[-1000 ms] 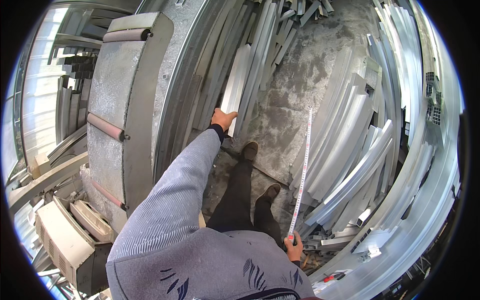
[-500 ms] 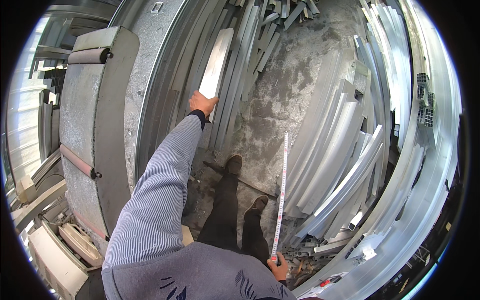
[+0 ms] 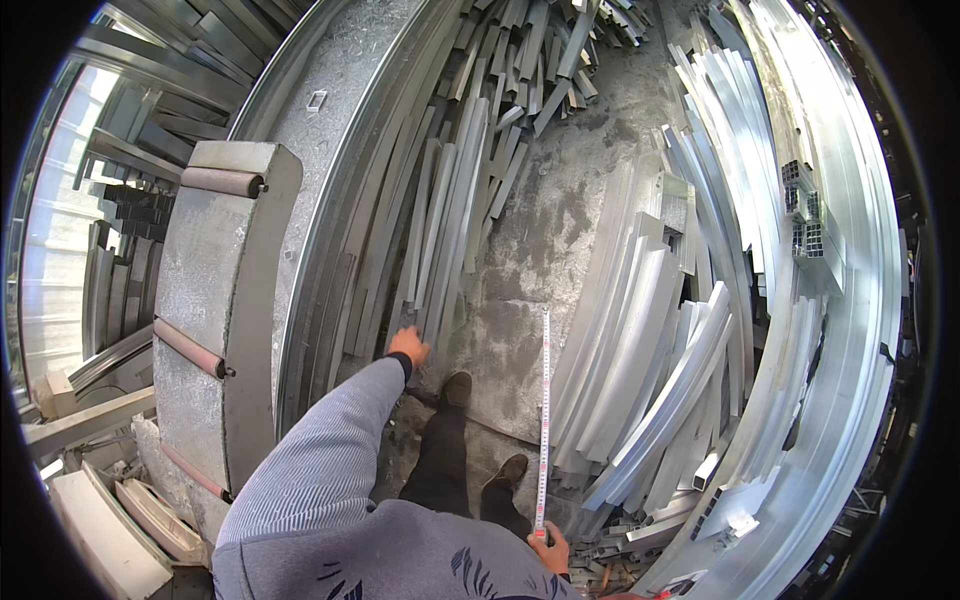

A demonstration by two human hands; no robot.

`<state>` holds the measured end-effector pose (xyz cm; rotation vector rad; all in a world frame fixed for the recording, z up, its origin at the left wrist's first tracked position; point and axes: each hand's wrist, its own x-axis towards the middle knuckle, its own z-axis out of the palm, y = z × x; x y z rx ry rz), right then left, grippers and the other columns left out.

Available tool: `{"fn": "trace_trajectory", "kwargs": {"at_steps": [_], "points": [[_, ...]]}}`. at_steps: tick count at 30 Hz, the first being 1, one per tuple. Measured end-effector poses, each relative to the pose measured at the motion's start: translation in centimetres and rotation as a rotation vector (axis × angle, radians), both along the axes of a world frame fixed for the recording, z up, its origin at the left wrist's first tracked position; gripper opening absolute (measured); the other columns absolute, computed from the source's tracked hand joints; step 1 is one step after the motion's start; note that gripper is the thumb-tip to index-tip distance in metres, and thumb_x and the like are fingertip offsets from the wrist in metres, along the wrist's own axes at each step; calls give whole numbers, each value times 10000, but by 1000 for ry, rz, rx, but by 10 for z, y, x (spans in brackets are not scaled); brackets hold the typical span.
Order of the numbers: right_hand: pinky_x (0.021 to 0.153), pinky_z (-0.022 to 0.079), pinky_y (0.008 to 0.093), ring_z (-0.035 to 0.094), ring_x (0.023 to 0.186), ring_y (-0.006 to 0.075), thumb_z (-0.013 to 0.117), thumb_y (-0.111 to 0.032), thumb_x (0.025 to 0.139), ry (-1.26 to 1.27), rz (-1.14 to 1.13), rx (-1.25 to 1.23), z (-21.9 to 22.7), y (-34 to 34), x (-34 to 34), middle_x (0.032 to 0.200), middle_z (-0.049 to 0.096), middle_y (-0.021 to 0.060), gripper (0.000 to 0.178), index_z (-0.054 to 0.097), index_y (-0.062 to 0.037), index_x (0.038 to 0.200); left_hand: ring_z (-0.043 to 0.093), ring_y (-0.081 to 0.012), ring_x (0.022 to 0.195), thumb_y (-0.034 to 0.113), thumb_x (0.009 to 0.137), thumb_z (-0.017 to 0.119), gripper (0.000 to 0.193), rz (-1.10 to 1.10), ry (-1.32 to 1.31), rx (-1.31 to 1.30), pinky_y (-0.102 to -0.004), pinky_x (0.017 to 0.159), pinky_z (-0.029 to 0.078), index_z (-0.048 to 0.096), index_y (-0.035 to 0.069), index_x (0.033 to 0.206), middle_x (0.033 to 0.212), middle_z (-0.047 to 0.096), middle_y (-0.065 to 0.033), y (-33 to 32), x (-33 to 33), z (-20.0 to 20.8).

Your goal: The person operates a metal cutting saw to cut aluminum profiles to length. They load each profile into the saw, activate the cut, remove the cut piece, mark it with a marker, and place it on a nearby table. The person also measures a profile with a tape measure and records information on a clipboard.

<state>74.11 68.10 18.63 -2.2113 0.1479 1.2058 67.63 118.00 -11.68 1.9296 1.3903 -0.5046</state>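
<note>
My left hand [image 3: 409,346] is closed at the near end of a long grey metal profile [image 3: 418,225], which lies along a stack of similar profiles [image 3: 440,215]. The hand itself hides part of the grip. Low in the view, beside my right leg, my right hand [image 3: 549,551] is wrapped round a tape measure, whose case is mostly hidden. Its white blade [image 3: 544,420] sticks out away from me over the floor, long and nearly straight, between the left stack and the right-hand pile of profiles [image 3: 625,330].
A grey machine bed with reddish rollers [image 3: 222,182] stands at the left, beside a metal-edged surface [image 3: 318,140]. Short offcuts [image 3: 535,50] lie heaped at the far end. Square tubes [image 3: 812,225] and long bright profiles [image 3: 735,130] are stacked at the right. My shoes [image 3: 456,390] are on the stained concrete floor [image 3: 520,260].
My left hand has come nearer to me in the scene. The broad bright face of the profile it held no longer shows. The tape stays extended in my right hand; the view has shifted.
</note>
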Motion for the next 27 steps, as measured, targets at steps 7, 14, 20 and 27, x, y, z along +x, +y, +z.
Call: {"fn": "trace_trajectory", "kwargs": {"at_steps": [7,14,20,27], "points": [[859,517,341,672,928,202,825,-263,765,-118,31,112,-5,-30,21,1014,725,129,555,646,2,1218,622,-355,1191,504,755,767,662,-100,214,-407,-403,1044,470,682,58,1237,1264,669,-196,-182,-95,52],[909,498,361,666,1007,240,783,-336,767,-255,104,315,-9,-84,57,1069,708,157,595,632,0,1233,652,-317,1154,430,778,758,562,67,-65,-275,-393,1000,500,710,40,1180,1200,700,-189,-214,-102,92],[828,517,384,644,812,279,808,-304,718,-458,149,286,-47,-178,81,924,672,171,925,372,3,1474,690,-225,950,231,848,726,492,429,-474,-1,-341,827,548,622,-21,1258,1087,716,-144,-253,-133,145],[1059,423,422,562,1208,403,787,-464,754,-284,14,75,-135,-365,30,1303,572,277,890,429,14,1413,710,-183,797,269,834,749,422,616,-271,-235,-323,741,566,704,10,1165,979,746,-120,-449,-238,168]]}}
